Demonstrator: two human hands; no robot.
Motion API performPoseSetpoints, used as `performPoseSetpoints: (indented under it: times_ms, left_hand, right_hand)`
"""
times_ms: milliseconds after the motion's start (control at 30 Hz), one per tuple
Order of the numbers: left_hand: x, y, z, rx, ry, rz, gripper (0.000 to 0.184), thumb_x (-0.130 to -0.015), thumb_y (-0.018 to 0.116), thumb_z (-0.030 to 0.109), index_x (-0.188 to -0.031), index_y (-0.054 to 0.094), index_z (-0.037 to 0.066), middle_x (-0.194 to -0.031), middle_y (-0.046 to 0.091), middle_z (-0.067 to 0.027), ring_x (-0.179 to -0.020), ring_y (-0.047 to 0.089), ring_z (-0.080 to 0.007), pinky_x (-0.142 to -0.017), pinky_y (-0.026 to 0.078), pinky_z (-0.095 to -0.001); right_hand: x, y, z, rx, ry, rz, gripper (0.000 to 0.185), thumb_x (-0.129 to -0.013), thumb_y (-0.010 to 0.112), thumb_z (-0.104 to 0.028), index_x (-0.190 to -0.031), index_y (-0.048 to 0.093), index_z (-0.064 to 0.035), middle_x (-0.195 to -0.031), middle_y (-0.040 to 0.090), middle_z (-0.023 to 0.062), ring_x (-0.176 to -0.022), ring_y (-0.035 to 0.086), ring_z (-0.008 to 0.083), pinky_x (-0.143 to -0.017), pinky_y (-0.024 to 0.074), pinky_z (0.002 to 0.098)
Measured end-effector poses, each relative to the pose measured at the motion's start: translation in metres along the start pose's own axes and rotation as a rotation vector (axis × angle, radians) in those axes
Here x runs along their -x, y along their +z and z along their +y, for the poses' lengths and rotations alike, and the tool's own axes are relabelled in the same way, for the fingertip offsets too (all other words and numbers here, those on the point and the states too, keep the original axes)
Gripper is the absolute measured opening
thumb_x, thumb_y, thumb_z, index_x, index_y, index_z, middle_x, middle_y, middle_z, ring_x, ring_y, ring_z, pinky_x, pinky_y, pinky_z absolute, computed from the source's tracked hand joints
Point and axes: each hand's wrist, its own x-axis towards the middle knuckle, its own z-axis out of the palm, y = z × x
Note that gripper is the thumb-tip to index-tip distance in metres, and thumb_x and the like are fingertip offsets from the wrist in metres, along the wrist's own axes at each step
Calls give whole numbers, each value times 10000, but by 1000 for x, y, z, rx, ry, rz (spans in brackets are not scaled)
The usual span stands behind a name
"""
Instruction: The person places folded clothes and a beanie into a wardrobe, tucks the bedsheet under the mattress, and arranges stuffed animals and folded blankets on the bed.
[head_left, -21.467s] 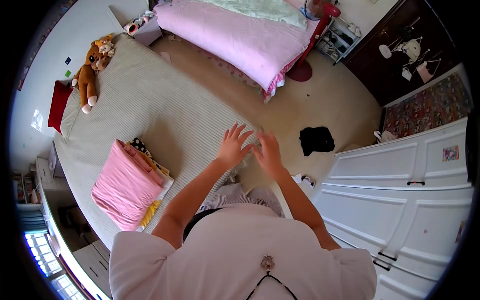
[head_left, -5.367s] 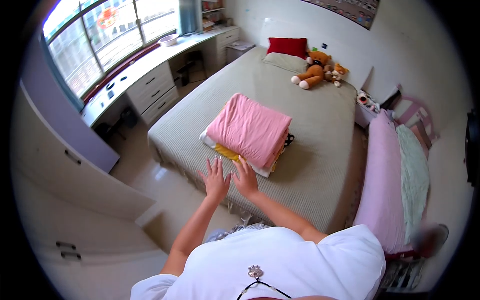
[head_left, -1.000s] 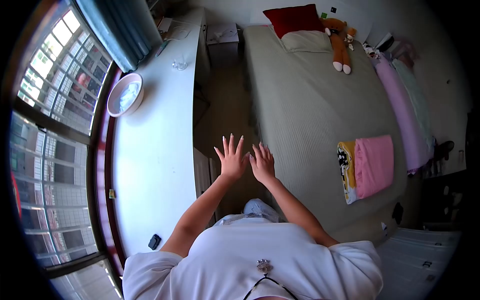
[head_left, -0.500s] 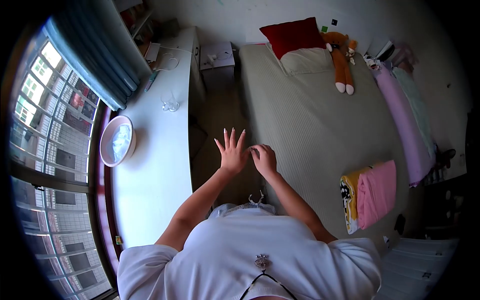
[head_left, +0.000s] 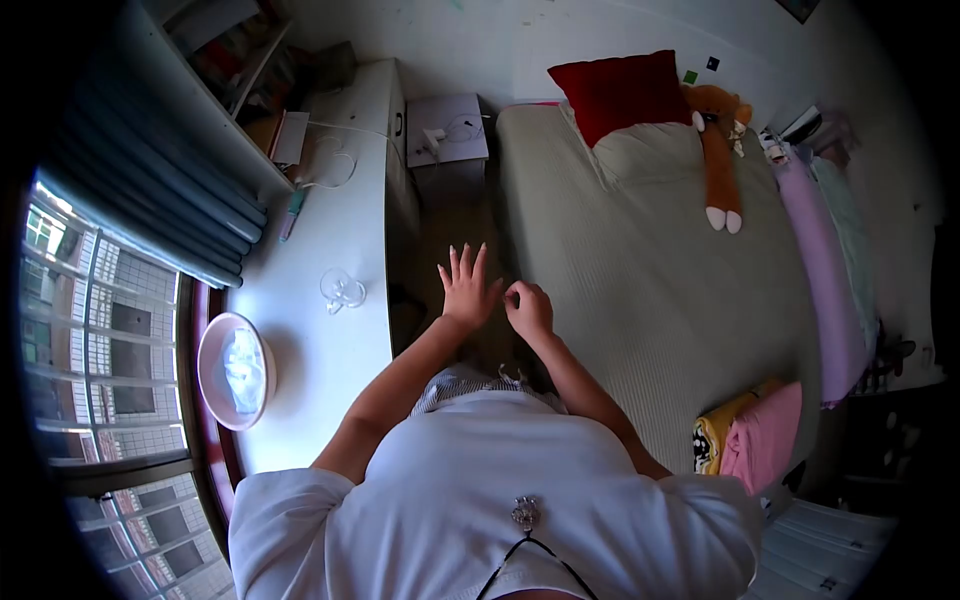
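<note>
My left hand (head_left: 468, 295) is held out in front of my body, fingers spread, with nothing in it. Beside its thumb, my right hand (head_left: 529, 309) is closed with the fingers curled toward the thumb; whatever they may pinch is too small or hidden to make out. A narrow gap shows between the two hands. Both are above the gap between the white desk (head_left: 330, 245) on the left and the bed (head_left: 640, 290) on the right.
On the desk stand a pink basin (head_left: 268, 385) with something pale inside, a clear glass cup (head_left: 343, 291) and a green-handled item (head_left: 292, 213). A nightstand (head_left: 465, 150) is at the back. The bed holds a red pillow (head_left: 625, 95), a plush bear (head_left: 718, 180) and folded pink cloth (head_left: 765, 435).
My view has shifted, so the desk and bed sit lower in it. My right fingers, touching my left thumb before, are now slightly apart from it.
</note>
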Motion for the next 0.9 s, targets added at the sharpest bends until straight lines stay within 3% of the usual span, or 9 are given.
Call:
performPoseSetpoints:
  times_ms: [167, 667, 767, 900]
  left_hand:
    - [-113, -5, -43, 24, -21, -47, 740, -890, 530, 424, -1471, 199, 105, -1493, 228, -214, -1405, 120, -430, -1094, 156, -615]
    - [-386, 43, -119, 72, -179, -257, 699, -916, 496, 434, -1471, 201, 130, -1501, 233, -175, -1415, 104, -407, -1119, 143, -574]
    - [-443, 53, -134, 54, -227, -278, 692, -920, 488, 440, -1470, 202, 132, -1500, 234, -168, -1413, 110, -405, -1121, 145, -572]
    - [-494, 62, -154, 47, -263, -259, 671, -922, 495, 436, -1459, 238, 126, -1489, 260, -154, -1414, 120, -392, -1130, 139, -545]
  right_hand:
    - [-100, 33, 17, -59, 58, -15, 95, -754, 660, -80, -775, 572, -54, -755, 624, 120, -736, 621, 322, -633, 485, 418]
    - [-350, 98, 143, -157, 280, -214, 146, -823, 638, -201, -844, 631, -57, -774, 650, 136, -750, 633, 330, -647, 500, 410]
    - [-413, 102, 160, -61, 249, -240, 171, -827, 639, -213, -877, 651, -50, -757, 668, 124, -726, 656, 287, -648, 507, 371]
    - [-491, 115, 169, -111, 183, -243, 157, -822, 636, -205, -862, 635, -53, -773, 652, 140, -733, 638, 312, -652, 502, 387]
